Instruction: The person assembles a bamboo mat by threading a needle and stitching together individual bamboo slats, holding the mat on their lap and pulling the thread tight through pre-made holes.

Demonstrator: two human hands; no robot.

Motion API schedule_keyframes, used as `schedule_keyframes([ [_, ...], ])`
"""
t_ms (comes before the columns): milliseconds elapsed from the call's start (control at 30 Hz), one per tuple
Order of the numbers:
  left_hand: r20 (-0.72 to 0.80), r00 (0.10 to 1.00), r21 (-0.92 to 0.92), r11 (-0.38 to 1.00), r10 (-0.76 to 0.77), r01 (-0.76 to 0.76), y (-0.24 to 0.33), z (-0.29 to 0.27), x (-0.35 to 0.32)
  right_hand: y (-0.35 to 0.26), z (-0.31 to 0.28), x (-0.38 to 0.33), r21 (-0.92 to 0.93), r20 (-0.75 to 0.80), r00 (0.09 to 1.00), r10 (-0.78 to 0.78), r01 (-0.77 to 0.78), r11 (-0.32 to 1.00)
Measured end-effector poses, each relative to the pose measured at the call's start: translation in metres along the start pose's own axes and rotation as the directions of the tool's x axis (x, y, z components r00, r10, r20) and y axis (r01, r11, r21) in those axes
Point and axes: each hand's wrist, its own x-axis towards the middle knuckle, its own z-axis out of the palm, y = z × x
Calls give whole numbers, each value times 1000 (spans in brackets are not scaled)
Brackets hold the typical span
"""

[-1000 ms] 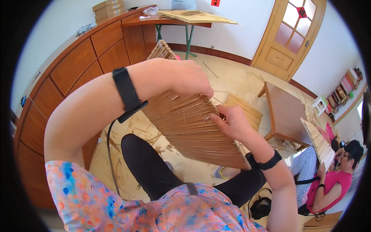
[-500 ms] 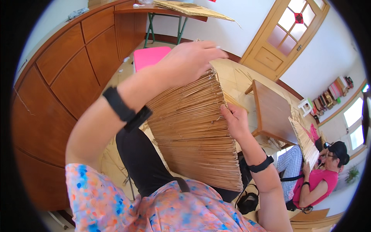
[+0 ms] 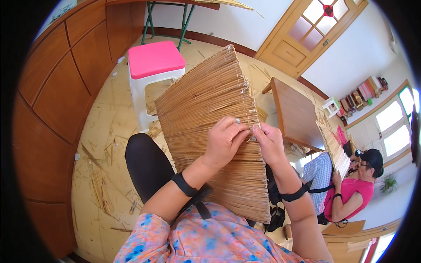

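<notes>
A stiff mat of thin straw-coloured reed stalks (image 3: 206, 94), bound with fine string, stands tilted over my lap. Its stalk ends form a rough edge on the right, with small pale knots along it. My right hand (image 3: 270, 143) is closed on that edge, thumb on the near face. Beside it, my left hand (image 3: 224, 142) is closed in a pinch against the mat, its fingertips almost meeting my right thumb. Whatever lies between those fingertips is too small to make out. A bit of white string (image 3: 251, 139) shows just below them.
A white stool with a pink seat (image 3: 156, 59) stands beyond the mat. Wooden cabinets (image 3: 48, 118) line the left. Stalk scraps (image 3: 101, 190) litter the floor. Right of me are a low brown table (image 3: 298, 114) and a seated person (image 3: 351, 193) holding another reed mat (image 3: 332, 147).
My left hand has come down from above the mat's top to its right edge, meeting my right hand. My right hand keeps its hold. The view has shifted, showing more floor and the whole stool.
</notes>
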Motion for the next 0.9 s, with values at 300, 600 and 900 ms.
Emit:
schedule_keyframes([
  [300, -68, 980, -33, 981, 187, -190, 4, 17, 7, 1, -2, -10, -88, -157, 987, -25, 11, 996],
  [600, -108, 963, 43, 969, 246, -242, 1, 11, 12, -16, 1, -3, -24, -106, 992, -68, 66, 998],
  [900, -286, 894, 149, 938, 343, -312, 46, -47, 48, 3, -4, 3, -130, -114, 993, 12, -27, 991],
])
